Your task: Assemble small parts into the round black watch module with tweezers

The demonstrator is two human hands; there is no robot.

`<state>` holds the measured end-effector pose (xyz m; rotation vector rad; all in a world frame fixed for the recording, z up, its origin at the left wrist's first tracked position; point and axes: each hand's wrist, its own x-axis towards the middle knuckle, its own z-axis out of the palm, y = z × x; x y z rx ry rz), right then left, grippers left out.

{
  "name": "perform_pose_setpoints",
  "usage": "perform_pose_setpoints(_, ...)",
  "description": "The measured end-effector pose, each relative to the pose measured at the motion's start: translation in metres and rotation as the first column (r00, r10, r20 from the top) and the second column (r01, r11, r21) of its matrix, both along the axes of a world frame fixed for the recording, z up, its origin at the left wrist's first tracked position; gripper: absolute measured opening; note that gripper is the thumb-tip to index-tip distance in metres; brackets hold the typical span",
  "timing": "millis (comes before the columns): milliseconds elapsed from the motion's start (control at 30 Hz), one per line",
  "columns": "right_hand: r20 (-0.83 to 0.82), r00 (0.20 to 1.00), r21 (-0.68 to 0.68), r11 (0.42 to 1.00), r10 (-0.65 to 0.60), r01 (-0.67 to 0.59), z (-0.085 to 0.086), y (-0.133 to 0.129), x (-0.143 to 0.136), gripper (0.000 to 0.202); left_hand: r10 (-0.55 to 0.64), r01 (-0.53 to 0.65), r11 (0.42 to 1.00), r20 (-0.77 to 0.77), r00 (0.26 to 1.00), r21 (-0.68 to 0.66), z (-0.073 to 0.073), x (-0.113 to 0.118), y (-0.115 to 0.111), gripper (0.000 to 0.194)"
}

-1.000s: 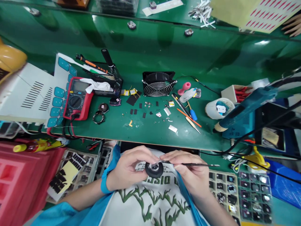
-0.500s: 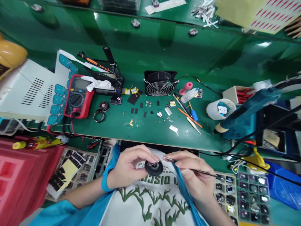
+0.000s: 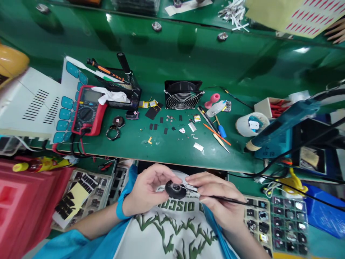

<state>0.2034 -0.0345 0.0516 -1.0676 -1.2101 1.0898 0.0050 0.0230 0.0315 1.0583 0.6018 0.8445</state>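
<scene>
My left hand (image 3: 148, 189) pinches a round black disc-shaped part (image 3: 172, 192) by its edge, between thumb and fingers, in front of my shirt. The disc has a raised centre with small details too fine to make out. In my right hand (image 3: 222, 194) is a pair of dark, slim tweezers (image 3: 229, 199), held like a pen. Their tips reach the middle of the disc; whether they grip anything there I cannot tell. Both hands are just below the front edge of the green workbench (image 3: 167, 153).
On the bench lie a fan (image 3: 183, 95), a red multimeter (image 3: 87, 111), small loose parts, a screwdriver (image 3: 221, 130) and a white cup (image 3: 252, 125). A hot-air handle (image 3: 285, 124) and its cables hang at right. Parts trays (image 3: 289, 225) flank me. Another person's hand (image 3: 336, 30) shows top right.
My right hand has moved left and the tweezer tips now meet the disc's centre. The disc has tilted and shifted slightly left in my left hand.
</scene>
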Motion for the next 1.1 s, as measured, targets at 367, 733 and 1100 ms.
perform_pose_setpoints(367, -0.08, 0.997, -0.067, 0.998, -0.022, 0.017, -0.001, 0.0, -0.004, 0.012, -0.024, 0.029, 0.993, -0.049, 0.999, 0.112, 0.003, 0.0, 0.005, 0.027)
perform_pose_setpoints(733, -0.324, 0.933, -0.281, 0.957, -0.158, 0.065, -0.013, 0.003, -0.019, 0.007, -0.016, 0.024, 0.992, -0.059, 0.998, 0.125, -0.001, -0.003, 0.004, 0.021)
perform_pose_setpoints(1100, -0.504, 0.831, -0.476, 0.879, -0.235, -0.04, -0.017, 0.006, -0.022, 0.013, -0.031, 0.031, 0.984, 0.001, 1.0, 0.174, -0.001, -0.005, 0.001, 0.038)
